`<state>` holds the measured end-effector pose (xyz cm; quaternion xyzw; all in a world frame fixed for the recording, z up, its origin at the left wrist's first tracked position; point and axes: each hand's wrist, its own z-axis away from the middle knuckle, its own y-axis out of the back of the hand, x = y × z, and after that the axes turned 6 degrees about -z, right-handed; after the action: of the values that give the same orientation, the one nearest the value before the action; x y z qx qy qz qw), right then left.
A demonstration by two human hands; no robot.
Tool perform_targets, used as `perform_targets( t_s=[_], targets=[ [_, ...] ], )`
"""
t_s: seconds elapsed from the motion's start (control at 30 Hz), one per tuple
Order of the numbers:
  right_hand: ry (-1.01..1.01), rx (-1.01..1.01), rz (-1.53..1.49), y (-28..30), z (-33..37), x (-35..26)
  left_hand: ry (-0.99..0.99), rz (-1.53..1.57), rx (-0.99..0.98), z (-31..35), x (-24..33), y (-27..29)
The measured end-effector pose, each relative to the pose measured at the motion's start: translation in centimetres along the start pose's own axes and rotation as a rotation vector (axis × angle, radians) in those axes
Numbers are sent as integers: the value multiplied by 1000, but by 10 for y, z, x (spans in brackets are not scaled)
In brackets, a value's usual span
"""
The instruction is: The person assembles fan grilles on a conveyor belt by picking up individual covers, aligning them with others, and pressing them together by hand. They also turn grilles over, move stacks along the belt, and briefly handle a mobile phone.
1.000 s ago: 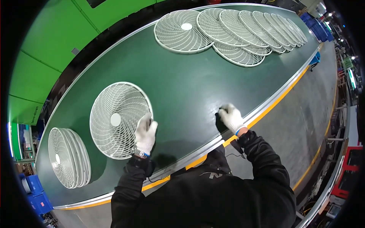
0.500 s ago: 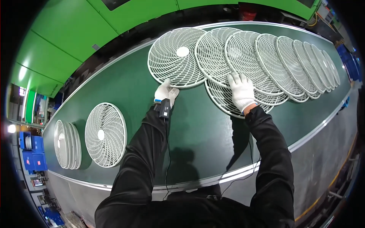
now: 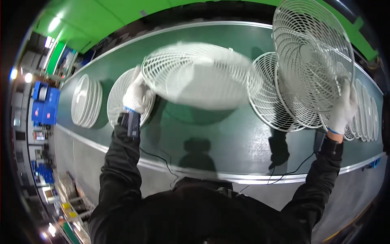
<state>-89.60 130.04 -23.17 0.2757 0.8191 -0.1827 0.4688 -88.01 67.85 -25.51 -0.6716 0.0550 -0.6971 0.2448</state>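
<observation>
My left hand [image 3: 136, 96], in a white glove, grips the left edge of a round white fan grille [image 3: 199, 77]. That grille is tilted above the green work surface [image 3: 227, 146] and smeared by motion. Under my left hand another grille [image 3: 116, 91] lies flat, partly covered. At the right, my gloved right hand [image 3: 344, 107] is closed on the lower right rim of a raised, tilted fan grille [image 3: 306, 55]. Beneath it lie overlapping grilles [image 3: 268, 107], partly hidden by the raised one.
A small stack of grilles [image 3: 86, 101] stands at the far left. More overlapped grilles [image 3: 365, 112] run toward the right end. A green machine [image 3: 101, 16] stands behind the surface, blue bins [image 3: 44, 103] beyond its left end. Thin cables [image 3: 166, 162] trail from my wrists.
Both grilles have come up off the surface. My left hand has moved left with one, my right hand to the right with the other. The view has shifted.
</observation>
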Motion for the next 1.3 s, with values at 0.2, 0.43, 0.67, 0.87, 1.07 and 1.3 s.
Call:
perform_targets(
  t_s=[0.2,0.43,0.67,0.87,1.07,1.3],
  targets=[
    [217,-258,679,19,4,-2,429,37,35,111,-87,122],
    [-124,-282,187,48,20,-20,633,-368,-105,13,-66,178],
    [-87,-163,532,62,47,-88,-262,-1042,-11,-123,0,3],
    [25,-216,730,71,90,-117,-167,-1325,-573,-55,-83,-16],
    [-141,-127,712,57,114,-131,-390,-1533,-806,-5,-127,-10],
    [-448,2,415,52,87,-129,-255,-1502,-974,5,-108,-5]
  ],
)
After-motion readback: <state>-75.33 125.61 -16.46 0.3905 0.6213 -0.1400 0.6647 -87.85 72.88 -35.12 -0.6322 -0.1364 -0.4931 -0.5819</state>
